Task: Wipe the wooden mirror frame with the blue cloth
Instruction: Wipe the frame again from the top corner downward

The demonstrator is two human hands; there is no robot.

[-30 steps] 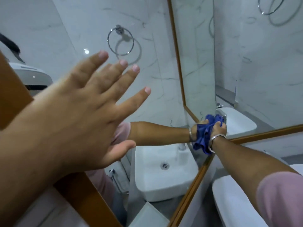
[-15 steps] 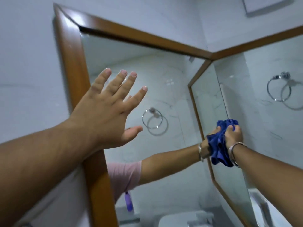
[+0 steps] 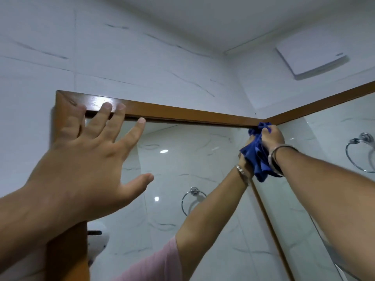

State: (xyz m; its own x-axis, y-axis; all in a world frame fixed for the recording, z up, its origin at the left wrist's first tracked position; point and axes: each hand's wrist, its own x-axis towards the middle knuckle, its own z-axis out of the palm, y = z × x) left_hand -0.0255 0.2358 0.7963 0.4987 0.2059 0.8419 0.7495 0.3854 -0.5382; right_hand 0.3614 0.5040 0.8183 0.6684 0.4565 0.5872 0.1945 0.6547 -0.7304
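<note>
Counts: two hands, one cloth [image 3: 257, 157], two mirrors in one corner frame [image 3: 182, 114].

Two bare hands were up, the left hand [image 3: 85, 159] spread wide with five fingers [image 3: 105, 120] showing, the right hand [image 3: 272, 136] bunched around the one blue cloth. One bangle [image 3: 273, 159] sat on the right wrist. Two mirror panes met at the corner, one at the left [image 3: 203, 159] and one at the right [image 3: 324, 169]. One real towel ring [image 3: 359, 155] hung at the right; one reflected ring [image 3: 192, 199] showed in the left pane. One white vent cover [image 3: 310, 57] sat high on the wall. Two light spots [image 3: 164, 151] showed in the left glass, and one reflected arm [image 3: 203, 216] with its own bangle.
</note>
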